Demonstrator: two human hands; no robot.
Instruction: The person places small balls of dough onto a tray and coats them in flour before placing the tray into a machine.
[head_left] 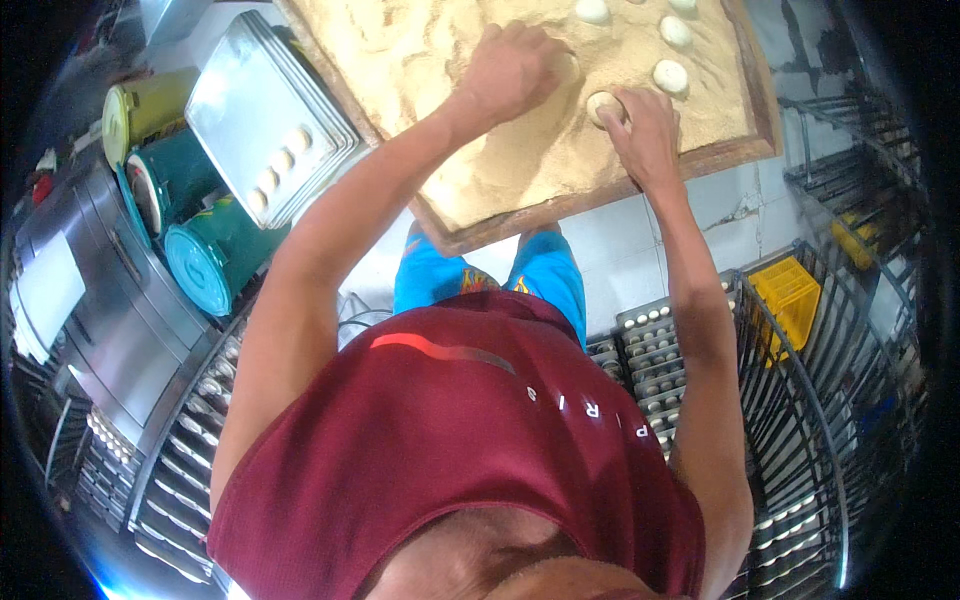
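Pale crumbs or coarse flour cover a wooden-edged board (600,212) in front of me. My right hand (648,128) has its thumb and fingers closed round a dough ball (602,104) near the board's front edge. Farther left, my left hand (514,70) is curled down on the crumbs, and part of another dough ball (568,68) shows at its right side, under the fingers. Beyond my right hand lie more round dough balls, among them one close by (670,76) and one farther back (675,32).
Left of the board is a stack of metal trays (250,110), with several dough pieces on the top one. Lidded drums, yellow (118,125) and teal (195,268), stand farther left. Racks of loaded trays (655,370) and a yellow crate (788,305) are at the lower right.
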